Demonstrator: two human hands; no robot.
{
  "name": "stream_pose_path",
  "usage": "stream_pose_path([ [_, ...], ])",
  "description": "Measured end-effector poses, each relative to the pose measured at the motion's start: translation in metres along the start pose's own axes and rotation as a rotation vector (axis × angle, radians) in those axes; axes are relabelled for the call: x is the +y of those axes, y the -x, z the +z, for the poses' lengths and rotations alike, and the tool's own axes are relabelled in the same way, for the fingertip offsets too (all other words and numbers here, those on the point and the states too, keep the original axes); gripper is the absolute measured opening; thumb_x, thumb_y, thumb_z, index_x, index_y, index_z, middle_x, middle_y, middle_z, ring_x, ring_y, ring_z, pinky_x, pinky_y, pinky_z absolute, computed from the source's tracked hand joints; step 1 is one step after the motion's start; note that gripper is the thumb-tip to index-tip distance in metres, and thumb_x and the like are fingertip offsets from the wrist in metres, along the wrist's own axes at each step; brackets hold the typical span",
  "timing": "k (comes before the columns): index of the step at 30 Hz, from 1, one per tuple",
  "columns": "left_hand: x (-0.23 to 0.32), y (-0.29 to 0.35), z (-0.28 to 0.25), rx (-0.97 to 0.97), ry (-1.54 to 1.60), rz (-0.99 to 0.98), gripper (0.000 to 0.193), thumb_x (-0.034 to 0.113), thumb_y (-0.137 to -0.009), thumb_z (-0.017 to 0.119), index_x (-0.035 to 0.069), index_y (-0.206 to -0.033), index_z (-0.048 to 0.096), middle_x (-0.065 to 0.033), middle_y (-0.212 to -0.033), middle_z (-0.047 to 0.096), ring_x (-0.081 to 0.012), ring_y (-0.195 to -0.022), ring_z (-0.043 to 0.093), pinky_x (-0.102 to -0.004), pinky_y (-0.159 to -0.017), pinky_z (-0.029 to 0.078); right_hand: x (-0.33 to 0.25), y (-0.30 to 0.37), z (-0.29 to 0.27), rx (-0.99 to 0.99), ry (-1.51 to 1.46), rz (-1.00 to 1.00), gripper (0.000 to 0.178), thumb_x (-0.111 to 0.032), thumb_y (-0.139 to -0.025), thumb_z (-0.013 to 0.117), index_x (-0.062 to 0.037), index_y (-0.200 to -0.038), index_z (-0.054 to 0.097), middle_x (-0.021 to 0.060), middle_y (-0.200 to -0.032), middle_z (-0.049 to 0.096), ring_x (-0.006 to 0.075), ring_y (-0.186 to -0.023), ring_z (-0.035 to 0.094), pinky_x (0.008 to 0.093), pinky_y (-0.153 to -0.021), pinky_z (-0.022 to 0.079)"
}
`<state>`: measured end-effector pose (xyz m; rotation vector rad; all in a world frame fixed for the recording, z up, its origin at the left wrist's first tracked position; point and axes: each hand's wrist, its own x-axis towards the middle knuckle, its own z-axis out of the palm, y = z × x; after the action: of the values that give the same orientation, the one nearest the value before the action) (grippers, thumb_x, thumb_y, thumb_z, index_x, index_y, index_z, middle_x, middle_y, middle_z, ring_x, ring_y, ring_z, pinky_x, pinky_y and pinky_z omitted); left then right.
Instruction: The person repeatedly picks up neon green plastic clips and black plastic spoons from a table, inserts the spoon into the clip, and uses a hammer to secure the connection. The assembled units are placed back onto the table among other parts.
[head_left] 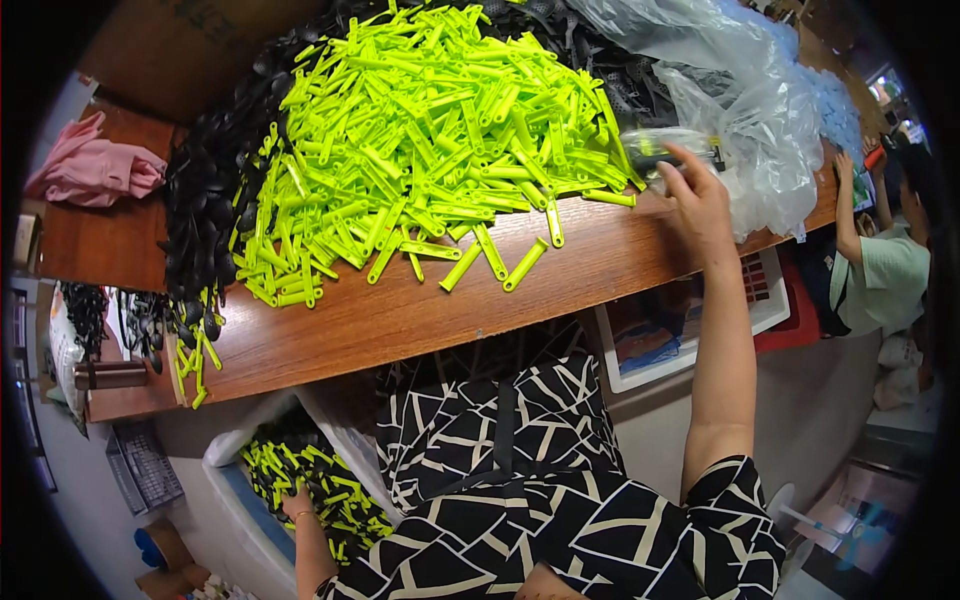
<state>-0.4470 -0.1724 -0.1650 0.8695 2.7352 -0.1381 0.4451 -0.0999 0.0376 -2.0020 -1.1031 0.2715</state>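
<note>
Head view: right hand [700, 200] pinches clear bag [670, 145] at upper right, best lifted gently; left hand [297, 500], lower left, buried among green parts [320, 490], grip unclear.

You are seated in a small assembly workshop. A wooden workbench [400, 320] before you is heaped with lime-green plastic parts [430, 140] beside a pile of black plastic pieces [205, 200]. Clear plastic bags [740, 110] slump at the bench's far end, a bag-lined bin of assembled green-and-black pieces [310, 480] stands below, and a co-worker [885, 270] sits nearby.
</note>
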Motion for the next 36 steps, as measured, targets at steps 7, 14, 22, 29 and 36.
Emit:
stream_pose_path([
  [7, 0.141, -0.006, -0.048, 0.596, 0.407, 0.479, 0.065, 0.028, -0.094, 0.073, 0.007, -0.151, 0.048, -0.0235, -0.161, 0.032, -0.0397, -0.15, 0.031, -0.0473, -0.122, 0.027, -0.06, -0.024, 0.074, 0.09, 0.424, -0.772, 0.026, -0.004, -0.086, 0.072, -0.0129, -0.111, 0.075, 0.0074, -0.116, 0.071, 0.0283, -0.11, 0.064, 0.0422, -0.094, 0.051],
  [14, 0.342, 0.099, -0.157, 0.524, 0.663, 1.351, 0.043, 0.015, -0.101, 0.061, 0.007, -0.143, 0.057, -0.0181, -0.165, 0.029, -0.0366, -0.155, 0.025, -0.0512, -0.125, 0.016, -0.044, -0.031, 0.086, 0.149, -0.401, -0.368, 0.018, -0.01, -0.093, 0.073, -0.0105, -0.111, 0.073, 0.0065, -0.11, 0.074, 0.0228, -0.104, 0.068, 0.0324, -0.093, 0.054],
  [22, 0.525, 0.076, -0.147, 0.402, 0.307, 1.367, 0.052, 0.024, -0.099, 0.059, 0.016, -0.15, 0.05, -0.009, -0.161, 0.042, -0.0309, -0.153, 0.033, -0.0691, -0.12, 0.015, -0.024, -0.016, 0.089, -0.017, -1.047, 0.161, 0.02, -0.019, -0.102, 0.067, -0.0043, -0.117, 0.066, 0.0048, -0.1, 0.072, 0.0132, -0.086, 0.072, 0.0263, -0.078, 0.057],
  [29, 0.575, 0.083, -0.147, 0.533, 0.224, 1.275, 0.034, 0.022, -0.093, 0.066, 0.021, -0.126, 0.07, -0.0117, -0.117, 0.073, -0.0336, -0.111, 0.068, -0.0465, -0.094, 0.053, -0.017, -0.011, 0.108, -0.008, -0.769, -0.033, 0.011, -0.004, -0.096, 0.072, -0.0031, -0.103, 0.064, 0.004, -0.1, 0.069, 0.0132, -0.09, 0.069, 0.0255, -0.082, 0.056],
  [36, 0.566, 0.085, -0.159, 0.2, 0.767, 1.103, 0.028, 0.023, -0.094, 0.074, 0.009, -0.119, 0.072, -0.0095, -0.103, 0.078, -0.0182, -0.091, 0.075, -0.0308, -0.084, 0.056, -0.033, 0.003, 0.113, -0.012, -0.47, -0.197, 0.015, 0.0, -0.09, 0.076, -0.0011, -0.104, 0.068, 0.0035, -0.098, 0.071, 0.012, -0.088, 0.067, 0.0256, -0.08, 0.054],
])
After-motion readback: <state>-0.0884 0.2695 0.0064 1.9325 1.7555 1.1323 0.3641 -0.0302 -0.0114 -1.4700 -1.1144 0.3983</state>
